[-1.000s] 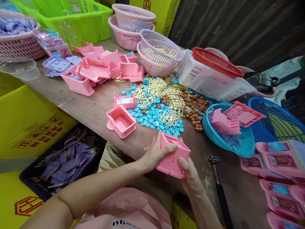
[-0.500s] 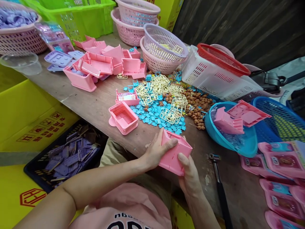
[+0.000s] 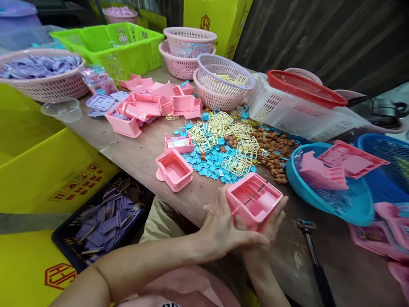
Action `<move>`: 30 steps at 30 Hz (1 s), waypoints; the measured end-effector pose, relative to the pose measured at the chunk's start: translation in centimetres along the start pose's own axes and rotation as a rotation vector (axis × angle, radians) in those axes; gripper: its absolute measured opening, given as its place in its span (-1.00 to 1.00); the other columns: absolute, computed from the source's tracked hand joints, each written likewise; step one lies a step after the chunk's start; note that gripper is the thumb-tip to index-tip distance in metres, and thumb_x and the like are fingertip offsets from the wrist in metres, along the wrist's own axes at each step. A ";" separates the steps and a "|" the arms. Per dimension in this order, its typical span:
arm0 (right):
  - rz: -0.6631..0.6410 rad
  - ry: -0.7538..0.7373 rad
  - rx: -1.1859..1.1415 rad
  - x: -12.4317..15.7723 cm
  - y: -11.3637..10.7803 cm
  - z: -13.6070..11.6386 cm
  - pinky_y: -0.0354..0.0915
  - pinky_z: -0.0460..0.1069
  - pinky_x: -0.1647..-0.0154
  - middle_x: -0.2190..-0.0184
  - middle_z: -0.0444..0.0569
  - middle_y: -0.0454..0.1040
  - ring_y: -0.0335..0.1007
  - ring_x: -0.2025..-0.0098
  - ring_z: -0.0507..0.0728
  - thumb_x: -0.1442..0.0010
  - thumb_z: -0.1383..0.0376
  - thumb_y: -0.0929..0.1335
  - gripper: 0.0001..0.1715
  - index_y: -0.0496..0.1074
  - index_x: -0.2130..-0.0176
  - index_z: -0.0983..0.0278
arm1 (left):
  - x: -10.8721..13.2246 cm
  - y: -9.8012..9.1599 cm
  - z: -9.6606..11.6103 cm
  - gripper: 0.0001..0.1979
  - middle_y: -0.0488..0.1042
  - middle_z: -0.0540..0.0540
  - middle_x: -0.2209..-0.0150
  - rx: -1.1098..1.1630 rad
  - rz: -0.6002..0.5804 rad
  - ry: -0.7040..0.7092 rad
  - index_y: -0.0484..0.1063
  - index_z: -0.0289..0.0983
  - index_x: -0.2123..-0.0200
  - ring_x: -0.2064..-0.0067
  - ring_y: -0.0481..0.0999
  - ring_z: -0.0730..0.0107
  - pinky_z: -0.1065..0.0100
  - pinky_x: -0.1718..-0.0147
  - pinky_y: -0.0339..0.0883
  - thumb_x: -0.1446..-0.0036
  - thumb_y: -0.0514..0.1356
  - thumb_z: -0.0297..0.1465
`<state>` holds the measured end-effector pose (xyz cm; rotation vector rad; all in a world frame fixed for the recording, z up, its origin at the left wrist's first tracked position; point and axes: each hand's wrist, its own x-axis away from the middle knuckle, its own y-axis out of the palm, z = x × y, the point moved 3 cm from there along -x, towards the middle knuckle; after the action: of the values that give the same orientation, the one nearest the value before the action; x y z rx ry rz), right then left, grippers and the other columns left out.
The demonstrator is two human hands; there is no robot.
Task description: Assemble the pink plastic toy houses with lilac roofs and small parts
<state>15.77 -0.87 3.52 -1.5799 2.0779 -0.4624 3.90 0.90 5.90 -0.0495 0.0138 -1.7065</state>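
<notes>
Between my two hands is a pink plastic box [image 3: 254, 200], tilted so that its open, hollow side faces up. My left hand [image 3: 220, 232] grips its left side and near edge, with the thumb stretched below it. My right hand [image 3: 266, 234] supports it from beneath and along the right, its fingertips showing past the right edge. Left of my hands, another pink box [image 3: 175, 170] rests on the table with its hollow side up. Behind that lies a small pink tray [image 3: 179, 143] with a packet in it. Small blue pieces [image 3: 209, 164] are spread just beyond my hands.
Cream sprues [image 3: 238, 155] and brown pieces [image 3: 271, 149] lie mid-table. A blue bowl [image 3: 329, 204] with pink parts and a ratchet-like tool [image 3: 315, 256] are at right. Pink parts [image 3: 143, 104] are piled at left, with baskets [image 3: 188, 64] behind. A dark crate [image 3: 105, 221] stands below the table edge.
The pink box in my hands has been turned over, from its closed outside to its hollow side up. My left hand has moved beneath its near edge. The view has shifted slightly left and up.
</notes>
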 end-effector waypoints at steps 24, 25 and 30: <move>0.017 -0.137 -0.040 -0.5 -0.7 -4.3 0.32 0.20 0.14 0.17 0.15 0.45 0.40 0.15 0.29 -0.01 -0.27 0.21 -0.12 0.22 -0.04 0.30 | 0.4 -2.7 -4.2 -0.09 0.53 -0.28 0.17 0.395 -0.018 -0.034 0.41 -0.35 0.05 -0.02 0.40 -0.14 0.05 0.01 0.32 0.32 0.16 0.26; -0.007 -0.112 -0.050 -0.4 -0.5 -4.3 0.31 0.21 0.11 0.13 0.17 0.44 0.39 0.12 0.30 -0.01 -0.27 0.20 -0.11 0.19 -0.07 0.30 | 0.2 -3.0 -4.7 -0.12 0.54 -0.25 0.20 0.413 0.010 -0.060 0.43 -0.34 0.10 -0.01 0.42 -0.12 0.07 0.02 0.34 0.33 0.18 0.25; -0.219 -0.149 0.002 -1.0 -2.0 -1.3 0.27 0.14 -0.02 -0.08 0.18 0.28 0.26 -0.09 0.25 -0.19 -0.14 0.12 -0.23 0.01 -0.20 0.28 | -1.7 -4.6 -5.4 -0.39 0.57 -0.18 0.36 0.570 0.159 -0.427 0.43 -0.33 0.29 0.15 0.54 0.04 0.17 0.12 0.42 0.22 0.28 0.08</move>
<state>16.85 -0.51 5.83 -1.7932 1.8037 -0.4078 -0.61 3.12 0.61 0.0129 -0.7626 -1.4585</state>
